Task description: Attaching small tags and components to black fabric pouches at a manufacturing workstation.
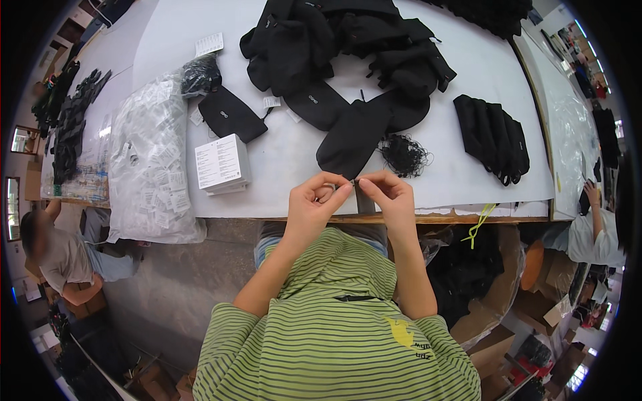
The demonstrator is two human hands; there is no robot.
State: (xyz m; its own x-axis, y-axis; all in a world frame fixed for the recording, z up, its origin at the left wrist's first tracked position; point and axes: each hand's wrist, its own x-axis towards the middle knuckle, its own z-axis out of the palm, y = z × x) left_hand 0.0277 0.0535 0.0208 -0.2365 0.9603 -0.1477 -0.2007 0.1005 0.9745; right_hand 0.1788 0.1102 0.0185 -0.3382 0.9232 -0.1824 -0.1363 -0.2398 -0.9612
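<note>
Both the left hand [313, 206] and right hand [393, 195] have a narrow fingertip grip on a tiny piece [354, 182], too small to identify, at the near end of a black pouch [353, 139] on the desk [287, 157], between white cards [219, 162] leftward and tangled cord [405, 158] rightward, before heaped pouches [291, 53].

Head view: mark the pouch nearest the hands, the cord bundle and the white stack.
Pouch [352, 142], head view: middle of black fabric.
Cord bundle [404, 156], head view: centre of tangle.
White stack [219, 162], head view: printed top face.
</note>
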